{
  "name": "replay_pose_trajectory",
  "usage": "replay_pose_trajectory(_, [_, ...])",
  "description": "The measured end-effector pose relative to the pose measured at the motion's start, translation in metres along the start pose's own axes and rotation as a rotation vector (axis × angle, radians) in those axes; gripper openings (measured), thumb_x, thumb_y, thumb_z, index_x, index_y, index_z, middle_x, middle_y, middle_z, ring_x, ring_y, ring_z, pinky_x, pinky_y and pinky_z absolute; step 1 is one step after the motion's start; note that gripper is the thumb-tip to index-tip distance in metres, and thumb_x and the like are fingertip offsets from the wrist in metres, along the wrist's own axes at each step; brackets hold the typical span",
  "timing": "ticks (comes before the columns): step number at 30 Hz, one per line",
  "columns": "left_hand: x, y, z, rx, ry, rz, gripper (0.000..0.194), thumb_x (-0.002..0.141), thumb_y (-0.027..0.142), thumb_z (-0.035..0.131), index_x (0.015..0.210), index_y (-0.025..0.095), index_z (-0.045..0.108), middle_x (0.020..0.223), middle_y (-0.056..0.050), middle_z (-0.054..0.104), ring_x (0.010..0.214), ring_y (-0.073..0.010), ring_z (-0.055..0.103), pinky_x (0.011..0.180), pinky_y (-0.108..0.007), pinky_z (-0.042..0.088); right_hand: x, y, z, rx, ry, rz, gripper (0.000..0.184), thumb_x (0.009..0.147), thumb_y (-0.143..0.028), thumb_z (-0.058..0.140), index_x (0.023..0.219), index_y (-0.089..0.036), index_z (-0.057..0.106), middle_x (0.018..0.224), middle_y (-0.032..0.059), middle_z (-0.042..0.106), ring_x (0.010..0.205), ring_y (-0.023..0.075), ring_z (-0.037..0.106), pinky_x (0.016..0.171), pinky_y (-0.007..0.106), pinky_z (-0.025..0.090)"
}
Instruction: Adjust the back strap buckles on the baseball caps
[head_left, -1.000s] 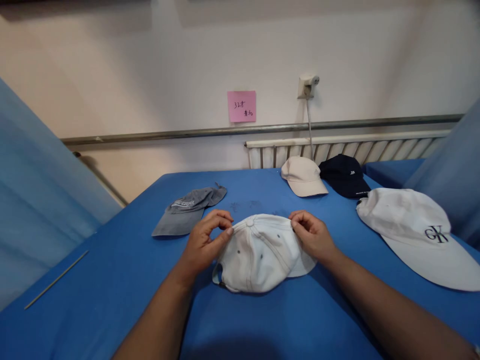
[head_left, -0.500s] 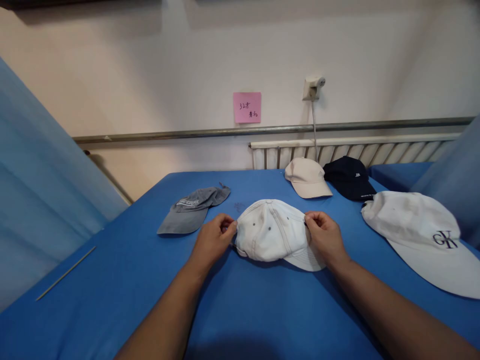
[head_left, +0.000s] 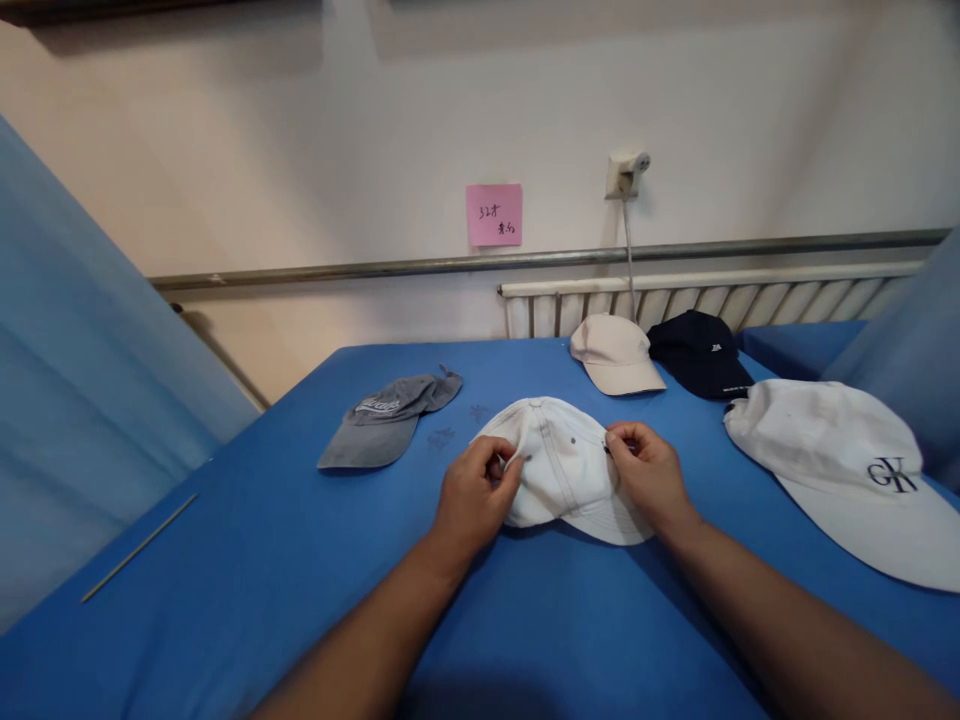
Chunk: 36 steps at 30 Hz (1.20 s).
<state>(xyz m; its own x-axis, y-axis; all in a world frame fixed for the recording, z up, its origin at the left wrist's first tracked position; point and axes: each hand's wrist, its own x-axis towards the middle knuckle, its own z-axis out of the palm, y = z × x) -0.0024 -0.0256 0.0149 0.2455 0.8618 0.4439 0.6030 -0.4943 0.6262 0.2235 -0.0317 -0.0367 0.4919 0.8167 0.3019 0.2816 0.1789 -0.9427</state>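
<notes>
A white baseball cap [head_left: 551, 455] with dark eyelets lies on the blue-covered table, its brim toward the lower right. My left hand [head_left: 476, 492] pinches the crown's cloth on the left side, covering that part of the cap. On the opposite side, my right hand [head_left: 646, 470] has its thumb and fingers closed on the crown's edge above the brim. To the left rests a grey cap [head_left: 386, 425] with white lettering. A larger white cap [head_left: 829, 440] with a dark monogram sits at the right.
A cream cap [head_left: 611, 350] and a navy cap [head_left: 697, 350] stand at the table's back right, near a radiator [head_left: 720, 298]. A thin stick [head_left: 140, 548] lies at the left edge. Blue curtains [head_left: 82, 400] hang on both sides. A pink note [head_left: 494, 215] is on the wall.
My left hand has moved right, from the cap's left edge onto its crown, and now pinches the cloth there. My right hand stays almost where it was, holding the cap.
</notes>
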Motion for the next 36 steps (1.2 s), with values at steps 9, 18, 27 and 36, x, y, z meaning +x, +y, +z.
replay_pose_trajectory(9, [0.011,-0.009,0.005,-0.024,0.044,0.033,0.011,0.087,0.03,0.057,0.086,0.02,0.062,0.079,0.0,0.063,0.07,-0.0143,0.056,0.065,-0.026,0.043,-0.002,-0.021,-0.025,-0.345,-0.075,-0.319,0.014,0.084,-0.029,0.054,0.073,-0.022,0.057,0.082,0.0041,0.064,0.067,0.0175,0.056,0.067,0.032,0.046])
replay_pose_trajectory(18, [0.075,0.041,0.078,-0.068,-0.062,0.243,0.008,0.089,0.023,0.055,0.086,0.02,0.061,0.086,-0.003,0.064,0.08,-0.0164,0.057,0.076,-0.029,0.044,0.001,-0.013,-0.092,-0.583,0.319,-0.423,0.009,0.085,-0.028,0.052,0.08,-0.021,0.055,0.089,0.0064,0.063,0.068,0.0178,0.055,0.07,0.032,0.044])
replay_pose_trajectory(27, [0.101,0.056,0.153,-0.051,-0.179,0.213,0.013,0.086,0.016,0.053,0.094,0.018,0.062,0.094,-0.007,0.063,0.087,-0.0198,0.059,0.084,-0.034,0.046,0.012,0.015,-0.126,-0.714,0.389,-0.197,0.012,0.079,-0.03,0.052,0.076,-0.021,0.058,0.078,0.0059,0.06,0.069,0.0212,0.055,0.065,0.034,0.041])
replay_pose_trajectory(36, [0.041,0.0,0.133,-0.036,-0.376,0.102,0.018,0.08,0.014,0.054,0.096,0.018,0.063,0.09,-0.005,0.066,0.077,-0.0188,0.062,0.075,-0.033,0.049,0.012,0.03,-0.134,-0.696,0.337,-0.02,0.014,0.076,-0.034,0.055,0.073,-0.021,0.06,0.075,0.0039,0.061,0.069,0.0222,0.057,0.066,0.034,0.039])
